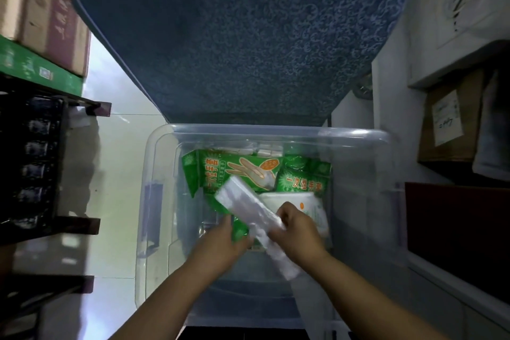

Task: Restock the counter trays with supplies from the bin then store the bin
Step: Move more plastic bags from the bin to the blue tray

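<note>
Holding the clear sleeve pack (245,205) low inside the bin (276,130), over the green glove packets (237,171), with the right hand (299,232) curling round its near end. Failing to tell whether the blurred left hand (222,244) is gripping anything. Likely risking the slick pack slipping free, or snagging a packet.

One view only, from a wide-angle camera worn on the person's head. It faces forward and steeply down, almost straight into the clear bin (270,130), which fills the lower middle of the frame from close by (the left hand (223,241) and right hand (299,232) reach in from the bottom edge). The lens curves the margins, catching a dark crate (30,163) at left and cardboard boxes (447,130) at right.
</note>
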The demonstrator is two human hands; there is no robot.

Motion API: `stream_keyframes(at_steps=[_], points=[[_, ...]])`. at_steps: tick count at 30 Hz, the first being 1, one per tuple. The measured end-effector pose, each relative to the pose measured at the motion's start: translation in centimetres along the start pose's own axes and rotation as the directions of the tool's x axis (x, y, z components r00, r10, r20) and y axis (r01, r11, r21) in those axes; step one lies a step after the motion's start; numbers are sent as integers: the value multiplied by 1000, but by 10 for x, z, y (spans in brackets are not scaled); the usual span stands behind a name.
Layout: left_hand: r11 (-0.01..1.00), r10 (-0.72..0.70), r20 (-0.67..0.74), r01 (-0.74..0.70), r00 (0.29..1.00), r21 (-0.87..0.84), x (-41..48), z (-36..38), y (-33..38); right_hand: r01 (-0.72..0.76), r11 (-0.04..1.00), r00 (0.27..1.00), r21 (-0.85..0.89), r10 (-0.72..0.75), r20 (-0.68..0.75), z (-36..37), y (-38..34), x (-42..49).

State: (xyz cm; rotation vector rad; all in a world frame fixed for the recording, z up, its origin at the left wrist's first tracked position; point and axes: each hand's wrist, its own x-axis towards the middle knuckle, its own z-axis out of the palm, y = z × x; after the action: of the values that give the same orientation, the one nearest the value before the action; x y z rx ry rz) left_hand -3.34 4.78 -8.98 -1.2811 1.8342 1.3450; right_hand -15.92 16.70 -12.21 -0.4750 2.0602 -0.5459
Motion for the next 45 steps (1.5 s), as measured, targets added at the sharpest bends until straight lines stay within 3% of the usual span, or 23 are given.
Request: stream_keyframes(at_steps=[1,2,3,4,5,7,10,12,14,16,17,19,24,26,28,30,31,32,34,36,37,39,45], points=[[937,-64,10,63,998,-343,2,-3,9,-1,991,1000,133,-2,23,0,-10,-5],[774,-100,23,92,995,-627,2,-6,18,2,967,998,256,-17,57,-2,-19,-9],[586,-127,22,93,992,-805,3,-9,24,1,934,995,358,-38,97,-3,-27,-12],[436,-155,7,75,988,-897,3,-15,28,-2,906,988,424,-63,139,-4,-34,-15],[349,-189,-11,56,982,-935,3,-21,31,-3,889,981,458,-86,174,-5,-40,-16],[287,-240,-53,18,969,-958,0,-33,36,10,891,974,454,-112,199,-3,-50,-17],[313,-290,-176,-81,941,-946,-2,-46,34,61,926,957,373,-160,240,0,-62,-10],[407,-310,-310,-169,899,-898,-3,-56,27,119,919,931,375,-235,280,-2,-66,3],[505,-300,-410,-222,861,-834,-1,-67,15,172,930,966,324,-224,130,-8,-68,25],[553,-274,-452,-245,849,-796,0,-73,7,227,973,969,36,-221,-112,-14,-66,52],[572,-262,-461,-248,848,-782,0,-73,2,226,969,961,-96,-238,-140,-12,-65,63],[598,-243,-478,-258,844,-759,2,-71,-3,210,950,969,-233,-233,-79,1,-64,78],[660,-234,-509,-249,829,-709,-2,-67,-6,336,892,933,-302,-359,-26,36,-47,66],[683,-222,-514,-244,828,-688,-3,-66,-4,350,911,922,-218,-376,-91,40,-41,56],[691,-213,-512,-243,832,-681,-5,-67,-3,322,943,894,-86,-333,-301,39,-40,52],[696,-210,-510,-239,834,-677,-4,-68,-3,210,974,828,86,-130,-545,33,-42,61],[696,-208,-510,-240,835,-677,-4,-68,-3,120,969,807,217,33,-589,28,-43,71],[694,-207,-509,-241,836,-678,-3,-68,-5,25,934,799,357,197,-569,23,-46,82],[696,-190,-499,-242,846,-676,-2,-67,-6,-107,770,794,630,447,-412,17,-48,106],[711,-167,-482,-234,860,-663,0,-65,-9,-187,582,807,792,551,-214,16,-50,121],[722,-162,-477,-226,864,-654,2,-64,-12,-220,542,815,811,559,-152,17,-50,125],[747,-160,-474,-208,866,-631,4,-61,-15,-254,550,836,796,539,-106,21,-48,130],[783,-148,-460,-180,876,-595,4,-57,-18,-300,720,904,626,424,-55,24,-37,132]])
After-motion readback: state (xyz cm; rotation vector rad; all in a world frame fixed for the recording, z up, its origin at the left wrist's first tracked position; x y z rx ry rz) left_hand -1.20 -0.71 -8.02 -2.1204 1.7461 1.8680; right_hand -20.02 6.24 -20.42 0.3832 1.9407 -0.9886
